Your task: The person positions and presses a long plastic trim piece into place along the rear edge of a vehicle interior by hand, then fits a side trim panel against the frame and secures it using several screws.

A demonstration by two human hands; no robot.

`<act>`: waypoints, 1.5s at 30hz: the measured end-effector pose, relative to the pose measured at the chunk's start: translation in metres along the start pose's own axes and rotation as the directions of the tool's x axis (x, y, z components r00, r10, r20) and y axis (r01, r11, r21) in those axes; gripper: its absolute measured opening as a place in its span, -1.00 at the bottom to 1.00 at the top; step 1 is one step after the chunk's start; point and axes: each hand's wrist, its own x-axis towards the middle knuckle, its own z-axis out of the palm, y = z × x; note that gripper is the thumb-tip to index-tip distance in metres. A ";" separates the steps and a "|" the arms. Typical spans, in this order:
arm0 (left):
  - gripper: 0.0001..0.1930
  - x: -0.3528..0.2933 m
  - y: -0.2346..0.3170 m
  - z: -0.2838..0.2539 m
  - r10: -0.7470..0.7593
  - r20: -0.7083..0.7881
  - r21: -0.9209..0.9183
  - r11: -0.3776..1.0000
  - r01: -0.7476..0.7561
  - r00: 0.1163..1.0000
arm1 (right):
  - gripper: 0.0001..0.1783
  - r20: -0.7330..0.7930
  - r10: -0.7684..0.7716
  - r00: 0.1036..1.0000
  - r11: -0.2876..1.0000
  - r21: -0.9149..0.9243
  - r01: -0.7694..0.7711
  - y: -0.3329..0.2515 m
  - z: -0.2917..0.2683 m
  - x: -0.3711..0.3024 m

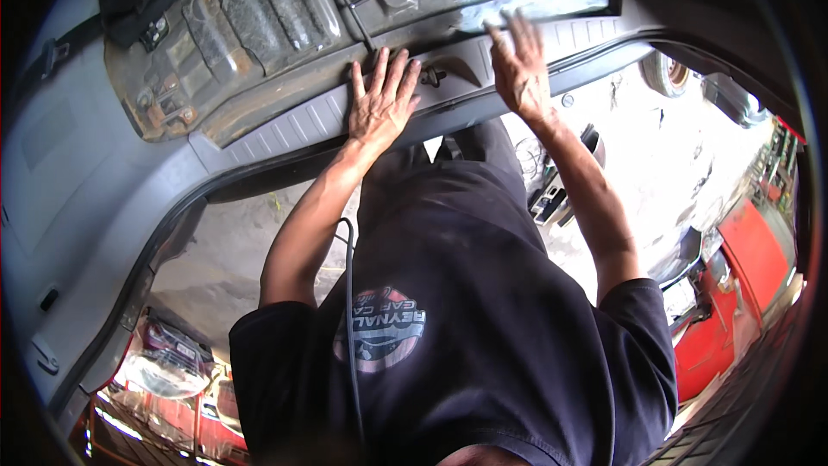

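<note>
We stand at the open rear of a car and lean in over the grey sill trim panel (293, 125), the ribbed plastic strip that runs across the lip of the cargo opening. Everything here is placed against that panel.

Our left hand (382, 103) lies flat on the sill trim panel, palm down, fingers spread wide and pointing into the car. It holds nothing; it simply presses on the plastic near the panel's middle, just beside a small dark latch fitting (431, 76) set into the panel.

Our right hand (517, 65) is on the far side of that fitting, further along the same panel. It is open too, fingers stretched and a little blurred, with the fingertips over the panel's inner edge where the panel meets the bare floor. Whether the palm rests fully on the plastic we cannot tell. It grips nothing.

Beyond the sill trim panel, inside the car, lies the bare metal floor pan (250, 26), dusty and rust-stained, with ribbed pressings and a few holes.

On the near side of the panel are our dark T-shirt (483, 311) and a thin black cable (349, 293) hanging down its front. Below the panel's left end sits a red tail light (168, 354). Past the panel's right end, outside the car, a wheel (666, 73) stands on pale ground, and a red car body (733, 293) is nearer to us.
</note>
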 end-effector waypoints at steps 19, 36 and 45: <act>-0.31 -0.001 -0.011 -0.024 -0.042 0.003 -0.371 0.928 0.040 0.999 | -0.42 -0.090 -0.005 0.996 0.998 0.057 0.010 -0.006 0.070 0.047; -0.16 -0.016 -0.024 -0.033 -0.093 0.127 -0.263 0.957 0.124 0.988 | -0.20 0.112 0.148 0.983 0.986 -0.097 -0.138 0.000 0.032 -0.065; -0.08 -0.004 -0.010 -0.031 -0.015 0.174 -0.177 0.983 0.046 0.985 | -0.21 0.130 0.224 0.966 0.970 -0.121 -0.209 -0.004 0.037 -0.067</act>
